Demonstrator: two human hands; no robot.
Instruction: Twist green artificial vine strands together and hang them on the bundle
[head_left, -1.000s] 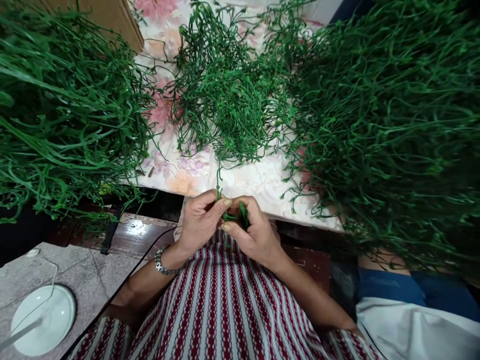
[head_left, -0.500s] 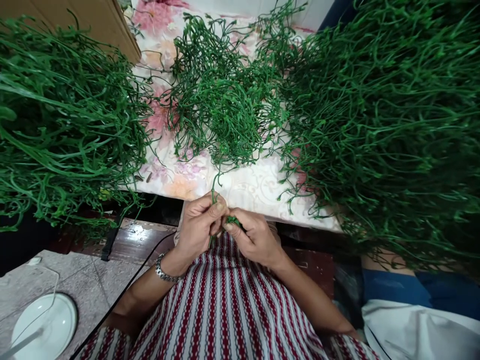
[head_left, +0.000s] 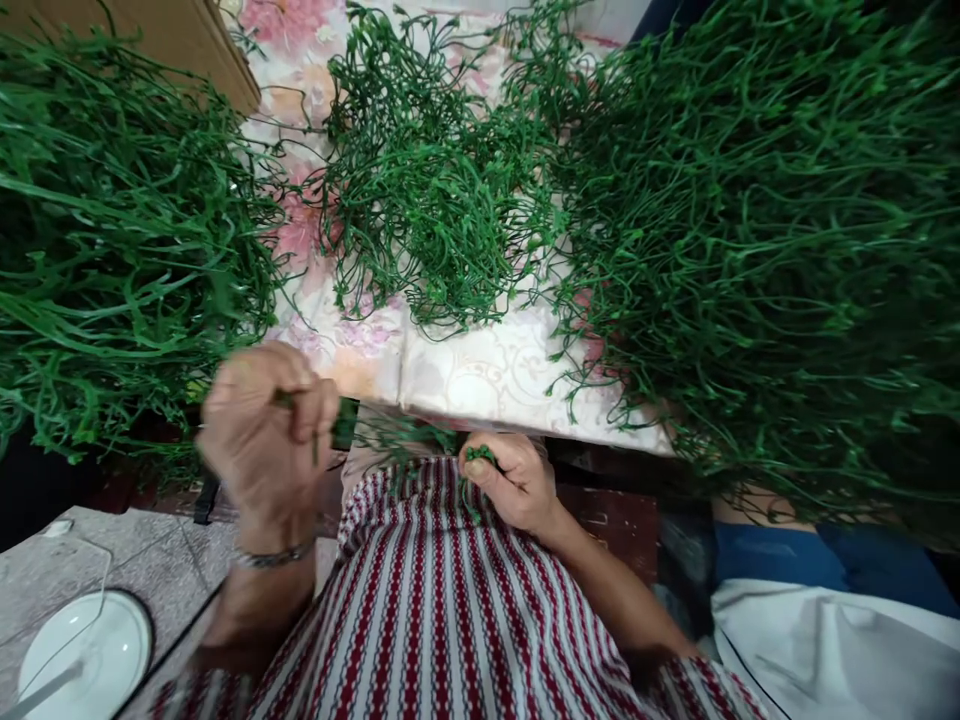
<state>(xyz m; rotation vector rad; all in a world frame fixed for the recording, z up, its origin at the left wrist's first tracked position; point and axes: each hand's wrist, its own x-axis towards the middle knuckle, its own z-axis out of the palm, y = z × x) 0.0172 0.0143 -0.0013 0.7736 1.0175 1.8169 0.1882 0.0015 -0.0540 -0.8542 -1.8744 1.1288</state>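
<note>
Left hand [head_left: 262, 440]: blurred, fingers curled around a green stem [head_left: 352, 425] in front of the table edge.
Right hand [head_left: 510, 482]: closed on green sprigs [head_left: 478, 455] over the striped lap.
Loose stems [head_left: 427, 200]: heaped on floral cloth [head_left: 465, 370].

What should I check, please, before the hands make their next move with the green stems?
1. Left hand gripping a green stem: ok, fist closed around it, though blurred.
2. Right hand holding small green pieces: ok, pinched at the fingertips.
3. Hands apart: ok, clear gap between them.
4. Middle pile of stems on the flowered cloth: ok, lying beyond the hands.
5. Stem whole or broken: cannot tell, motion blur.
</note>
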